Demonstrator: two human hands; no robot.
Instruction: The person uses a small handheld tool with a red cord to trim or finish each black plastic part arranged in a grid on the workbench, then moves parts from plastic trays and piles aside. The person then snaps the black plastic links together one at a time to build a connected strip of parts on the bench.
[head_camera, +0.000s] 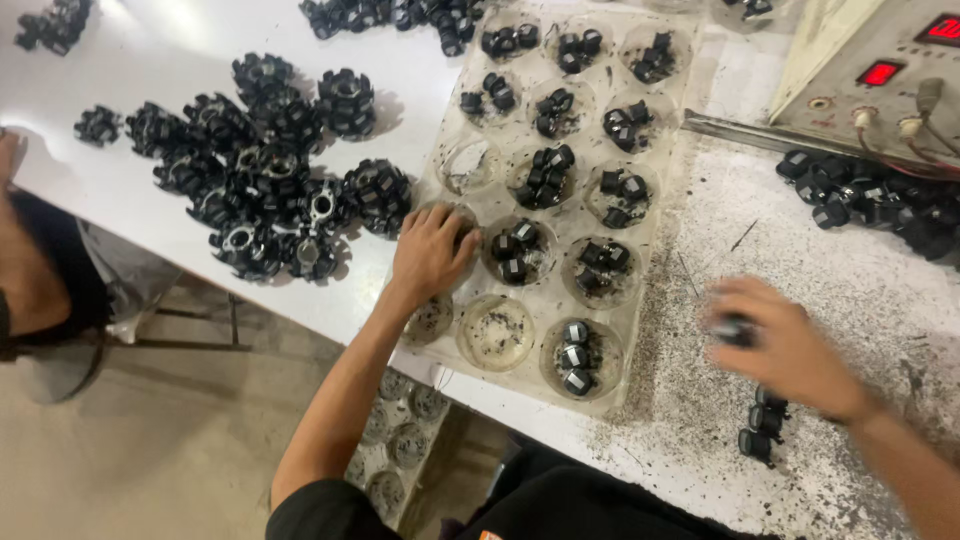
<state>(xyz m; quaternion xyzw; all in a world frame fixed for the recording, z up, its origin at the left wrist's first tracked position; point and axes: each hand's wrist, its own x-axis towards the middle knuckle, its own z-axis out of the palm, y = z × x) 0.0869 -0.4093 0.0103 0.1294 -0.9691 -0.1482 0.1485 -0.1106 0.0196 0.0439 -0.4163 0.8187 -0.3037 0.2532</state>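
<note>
A clear plastic tray (668, 160) with round cups lies on the white table; most cups hold a few small black parts (577, 357). My left hand (430, 250) rests palm down on a cup at the tray's left edge, fingers curled over it; what lies under them is hidden. My right hand (780, 345), blurred, hovers to the right of the tray and grips a small black part (737, 330) between fingers and thumb. More small black parts (765, 420) lie on the table just under that hand.
A heap of larger black ring-shaped assemblies (270, 170) lies left of the tray. A grey machine (880, 70) with red displays and wires stands at the back right, with black parts (870, 200) before it. Another person (40, 270) sits at far left. Spare trays (400, 440) lie under the table.
</note>
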